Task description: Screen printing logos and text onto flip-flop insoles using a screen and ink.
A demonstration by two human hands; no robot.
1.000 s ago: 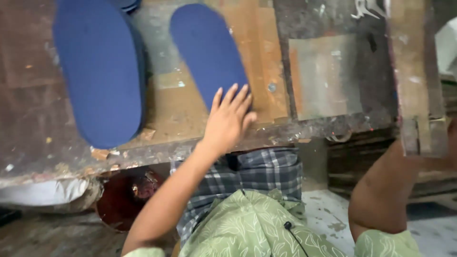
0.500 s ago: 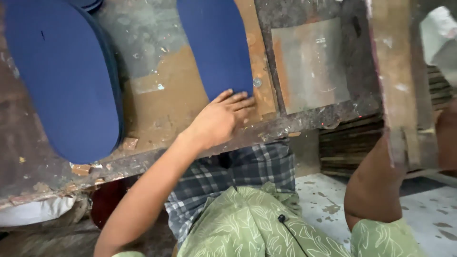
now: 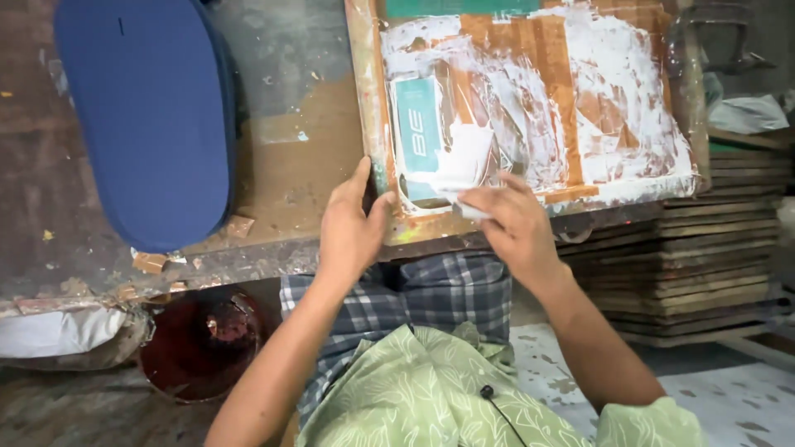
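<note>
Dark blue sole (image 3: 145, 124) at upper left, orange-brown wooden frame (image 3: 530, 108) smeared white (a teal patch inside), pale green leaf-patterned shirt (image 3: 447, 397), grey-blue checked cloth (image 3: 439, 290)

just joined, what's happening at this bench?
A person sits at a worn workbench with a wooden-framed printing screen lying flat on it, smeared with white paste. The left hand grips the frame's near left corner. The right hand holds a small white scraper on the mesh, next to a teal patch. A stack of dark blue foam soles lies to the left, untouched. A pile of boards sits to the right.
</note>
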